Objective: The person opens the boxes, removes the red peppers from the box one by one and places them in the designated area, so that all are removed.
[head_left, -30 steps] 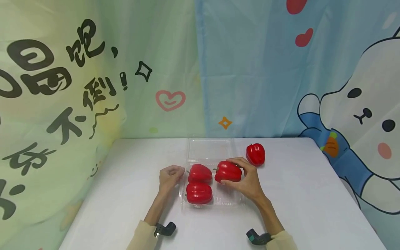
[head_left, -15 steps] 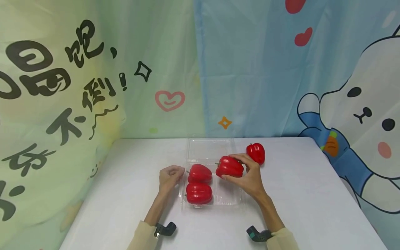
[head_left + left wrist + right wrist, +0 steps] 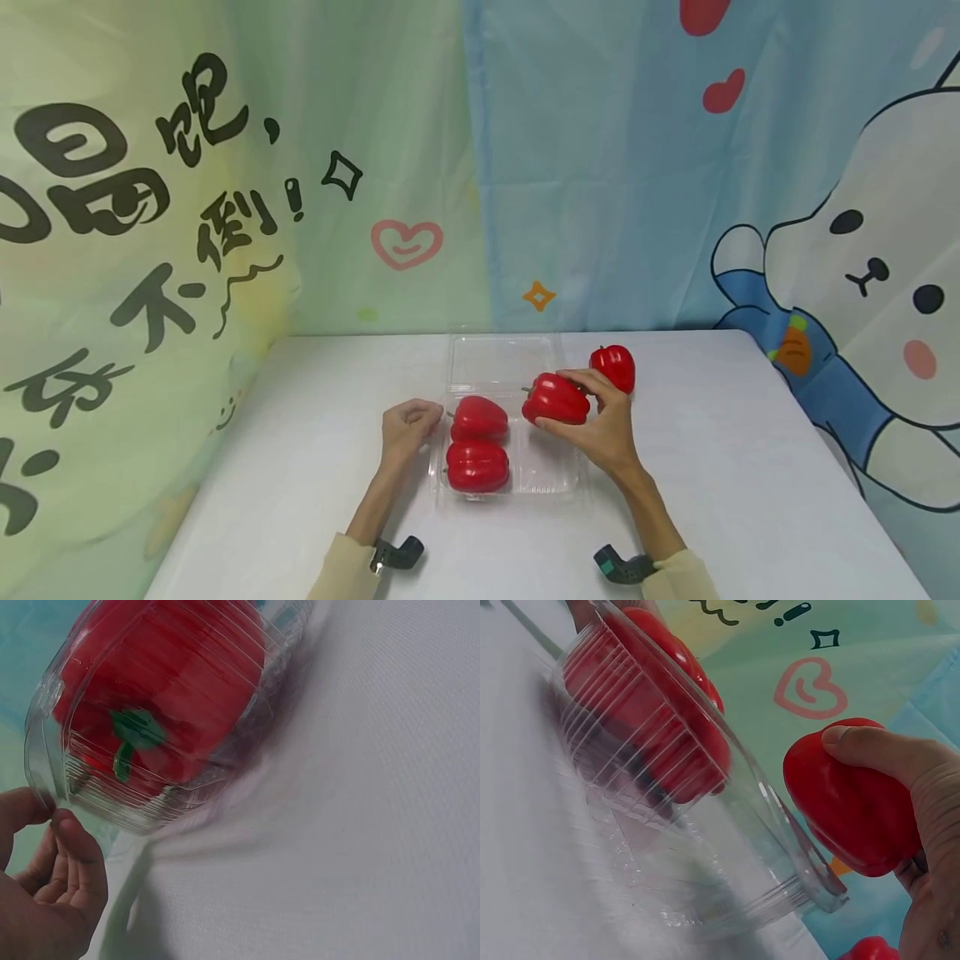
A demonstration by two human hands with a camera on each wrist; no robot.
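A clear tray [image 3: 558, 479] sits mid-counter [image 3: 750, 500] with its lid [image 3: 504, 358] open behind it. Two peppers [image 3: 478, 418] lie in its left half, one before the other. The right hand [image 3: 611, 429] holds a third pepper [image 3: 556, 399] above the tray's far right corner; a fourth pepper [image 3: 613, 367] lies on the counter just behind and right of it, and the left hand [image 3: 405, 427] rests at the tray's left edge.

Beige sleeves [image 3: 341, 571], black wrist cameras [image 3: 396, 553]

a staged recording corner is suggested rather than a lived-in room: a table draped in a white cloth [image 3: 750, 467] is enclosed by cartoon-printed curtains [image 3: 637, 167], on which a bear [image 3: 885, 275], hearts and chinese characters [image 3: 150, 208] are shown.
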